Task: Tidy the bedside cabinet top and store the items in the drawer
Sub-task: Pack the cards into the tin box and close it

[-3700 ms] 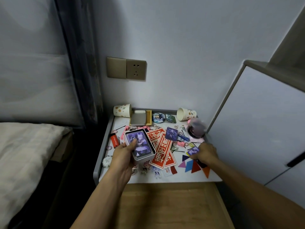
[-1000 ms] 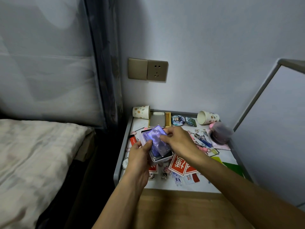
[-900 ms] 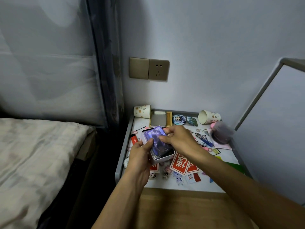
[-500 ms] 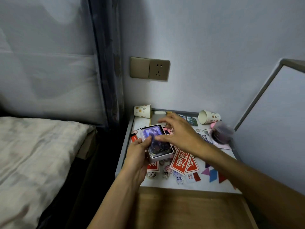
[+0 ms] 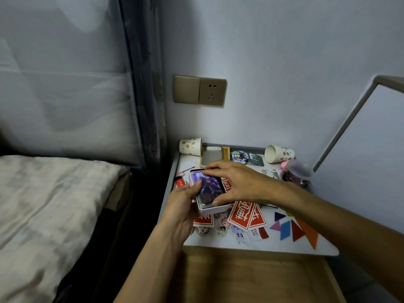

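With left hand (image 5: pixel 182 206), grips white tin (image 5: pixel 215 210) at its side; with right hand (image 5: pixel 238 182), pinches purple card stack (image 5: pixel 207 188) end to end inside it.

right hand (image 5: pixel 236 182) | back from cabinet (image 5: pixel 273 243) rear | over tin (image 5: pixel 215 210) | pinching cards (image 5: pixel 207 189)

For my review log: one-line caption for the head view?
Left hand holds a tin over the cabinet top; right hand grips the cards in it.
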The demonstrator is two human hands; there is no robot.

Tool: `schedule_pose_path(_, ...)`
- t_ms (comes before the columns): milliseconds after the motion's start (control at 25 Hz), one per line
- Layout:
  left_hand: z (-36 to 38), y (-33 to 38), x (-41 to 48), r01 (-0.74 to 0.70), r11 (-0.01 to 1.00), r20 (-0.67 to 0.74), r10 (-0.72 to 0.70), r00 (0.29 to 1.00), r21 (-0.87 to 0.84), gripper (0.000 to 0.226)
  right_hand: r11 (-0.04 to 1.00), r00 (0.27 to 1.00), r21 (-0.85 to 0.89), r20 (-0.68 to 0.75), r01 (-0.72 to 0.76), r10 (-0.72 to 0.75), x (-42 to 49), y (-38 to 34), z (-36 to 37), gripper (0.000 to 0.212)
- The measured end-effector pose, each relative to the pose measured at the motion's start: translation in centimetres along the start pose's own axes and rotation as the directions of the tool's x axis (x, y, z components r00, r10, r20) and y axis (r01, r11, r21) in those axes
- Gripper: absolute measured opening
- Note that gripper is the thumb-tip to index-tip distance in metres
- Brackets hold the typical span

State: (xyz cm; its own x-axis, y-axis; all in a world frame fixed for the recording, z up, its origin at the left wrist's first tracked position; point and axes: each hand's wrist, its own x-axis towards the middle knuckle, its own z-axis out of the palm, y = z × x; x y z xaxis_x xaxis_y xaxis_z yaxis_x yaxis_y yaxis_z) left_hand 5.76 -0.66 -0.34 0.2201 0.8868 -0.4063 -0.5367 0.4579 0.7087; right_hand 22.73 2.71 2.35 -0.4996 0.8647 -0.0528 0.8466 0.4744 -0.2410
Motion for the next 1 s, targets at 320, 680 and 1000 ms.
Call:
schedule_pose_path(320, -0.1, -0.2, 0.3, -0.022, 0.999, -0.014, 0.022, 1.000, 0.047, 0.018, 1.000, 0.999, 0.013, -0.025, 0.028, -0.027, -0.1, -0.1, 0.5, 0.085)
schedule_pose_path(680, -0.6, 0.0, 0.7, -0.029, 0.996, -0.055, 0.034, 0.998, 0.085, 0.024, 0.998, 0.998, 0.020, 0.020, 0.066, -0.067, 0.8, -0.1, 1.0, 0.085)
schedule_pose_path(1000, -1.7, 0.5, 1.3, -0.030, 0.994, -0.090, 0.040, 0.995, 0.107, 0.022, 0.995, 0.997, 0.069, 0.014, 0.076, -0.077, 1.5, -0.9, 0.8, 0.081)
